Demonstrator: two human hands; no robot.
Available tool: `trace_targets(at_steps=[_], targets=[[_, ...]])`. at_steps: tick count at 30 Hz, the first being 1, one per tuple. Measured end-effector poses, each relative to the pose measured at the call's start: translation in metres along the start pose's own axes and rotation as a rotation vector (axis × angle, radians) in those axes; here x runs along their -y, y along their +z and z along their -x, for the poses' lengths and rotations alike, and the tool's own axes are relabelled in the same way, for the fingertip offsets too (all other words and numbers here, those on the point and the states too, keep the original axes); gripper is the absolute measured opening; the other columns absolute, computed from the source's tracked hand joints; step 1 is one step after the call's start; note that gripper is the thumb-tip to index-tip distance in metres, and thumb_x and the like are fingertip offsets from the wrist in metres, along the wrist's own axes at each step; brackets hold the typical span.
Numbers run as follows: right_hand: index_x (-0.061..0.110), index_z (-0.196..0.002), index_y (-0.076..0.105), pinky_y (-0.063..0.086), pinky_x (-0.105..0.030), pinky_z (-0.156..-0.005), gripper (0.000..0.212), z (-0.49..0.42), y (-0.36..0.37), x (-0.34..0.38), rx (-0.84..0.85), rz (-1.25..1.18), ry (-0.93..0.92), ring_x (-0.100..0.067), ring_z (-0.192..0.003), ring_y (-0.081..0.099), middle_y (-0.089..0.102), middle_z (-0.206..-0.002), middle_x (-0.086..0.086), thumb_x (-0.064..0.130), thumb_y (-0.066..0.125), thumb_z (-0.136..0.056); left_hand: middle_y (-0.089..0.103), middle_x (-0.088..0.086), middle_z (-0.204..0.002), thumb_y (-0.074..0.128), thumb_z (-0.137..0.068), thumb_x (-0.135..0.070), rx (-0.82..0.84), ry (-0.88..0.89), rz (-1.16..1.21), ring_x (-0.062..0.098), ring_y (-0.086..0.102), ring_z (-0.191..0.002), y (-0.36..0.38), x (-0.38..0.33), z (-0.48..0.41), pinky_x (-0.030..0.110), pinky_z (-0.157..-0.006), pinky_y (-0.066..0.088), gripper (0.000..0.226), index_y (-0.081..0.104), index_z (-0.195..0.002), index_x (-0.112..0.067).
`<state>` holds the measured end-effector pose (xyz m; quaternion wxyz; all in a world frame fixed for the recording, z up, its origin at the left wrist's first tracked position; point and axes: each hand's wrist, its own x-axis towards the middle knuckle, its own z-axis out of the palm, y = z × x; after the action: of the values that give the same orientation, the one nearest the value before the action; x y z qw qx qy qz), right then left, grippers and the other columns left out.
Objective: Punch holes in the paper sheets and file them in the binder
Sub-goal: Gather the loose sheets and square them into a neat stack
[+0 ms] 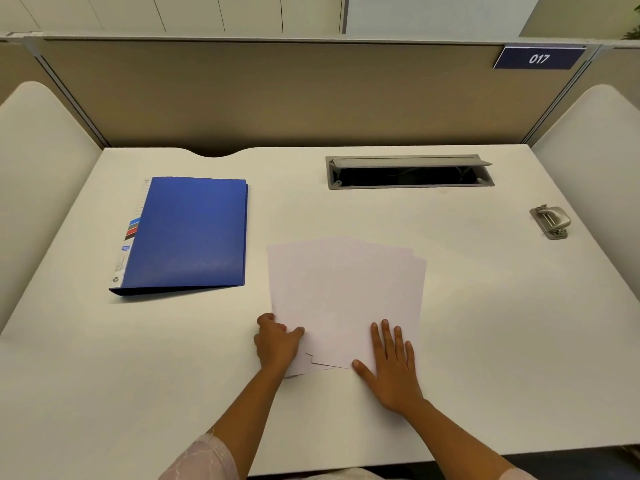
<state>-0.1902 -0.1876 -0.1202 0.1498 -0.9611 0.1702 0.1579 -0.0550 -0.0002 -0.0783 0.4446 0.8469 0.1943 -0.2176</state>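
The closed blue binder (190,233) lies far left on the counter (485,306). My left hand (277,341) pinches the near-left corner of the fanned paper sheets (346,289), and my right hand (391,368) presses flat on them. The hole punch (550,221) sits well right, nearer my right hand.

Paper sheets (346,292): white, blank, several; lying flat in a loose fan, overlapping, corners stepped at the near edge; near centre of the desk (485,323).
Binder (190,233): blue, closed, flat; printed spine strip on its left side; left of the sheets, apart from them.
Hole punch (550,221): silver metal, small; far right of the desk, well apart from the sheets.
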Motion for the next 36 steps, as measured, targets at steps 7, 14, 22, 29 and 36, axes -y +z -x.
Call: trace_targets(at_steps=[7, 14, 22, 29, 36], targets=[[0.028, -0.144, -0.026, -0.015, -0.04, -0.116, 0.087, 0.0, 0.0, 0.001, -0.004, -0.014, 0.003, -0.02, -0.141, -0.03, -0.035, -0.152, 0.005, 0.078, 0.001, -0.078, 0.064, 0.005, -0.112, 0.086, -0.06, -0.038, 0.031, 0.049, 0.072, 0.026, 0.061, -0.1, 0.003, -0.001, -0.003, 0.042, -0.093, 0.051, 0.059, 0.066, -0.11, -0.015], [0.03, -0.146, -0.022, -0.012, -0.04, -0.118, 0.089, -0.001, -0.003, -0.002, 0.005, -0.042, -0.069, -0.017, -0.142, -0.027, -0.031, -0.153, 0.008, 0.079, 0.007, -0.078, 0.056, 0.011, -0.112, 0.082, -0.071, -0.023, 0.163, 0.042, 0.196, 0.028, 0.058, -0.095, 0.004, -0.004, 0.004, 0.038, -0.089, 0.05, 0.08, 0.025, -0.127, -0.014], [0.017, -0.147, -0.022, -0.009, -0.043, -0.118, 0.117, -0.002, -0.019, -0.001, -0.084, -0.206, 0.275, -0.019, -0.146, -0.017, -0.023, -0.156, -0.002, 0.089, 0.009, -0.06, 0.05, 0.012, -0.135, 0.071, -0.083, -0.017, 0.086, 0.11, 0.09, 0.032, 0.053, -0.118, -0.004, 0.001, 0.005, 0.04, -0.099, 0.046, 0.066, 0.03, -0.134, -0.01], [0.016, -0.138, -0.033, -0.011, -0.045, -0.117, 0.115, -0.015, -0.016, 0.014, 0.004, -0.135, 0.119, -0.019, -0.142, -0.025, -0.035, -0.148, -0.001, 0.092, -0.005, -0.056, 0.037, 0.011, -0.149, 0.052, -0.096, -0.028, 0.133, 0.181, 0.047, 0.032, 0.042, -0.132, -0.005, -0.005, 0.007, 0.04, -0.107, 0.037, 0.062, 0.02, -0.147, -0.013], [0.016, -0.135, -0.036, -0.013, -0.046, -0.115, 0.114, -0.023, -0.014, 0.032, 0.04, -0.125, 0.087, -0.023, -0.143, -0.024, -0.037, -0.146, -0.002, 0.09, -0.004, -0.054, 0.05, 0.007, -0.135, 0.069, -0.084, -0.033, 0.235, 0.174, 0.151, 0.028, 0.055, -0.112, 0.002, -0.009, 0.01, 0.04, -0.094, 0.049, 0.069, 0.031, -0.14, -0.015]])
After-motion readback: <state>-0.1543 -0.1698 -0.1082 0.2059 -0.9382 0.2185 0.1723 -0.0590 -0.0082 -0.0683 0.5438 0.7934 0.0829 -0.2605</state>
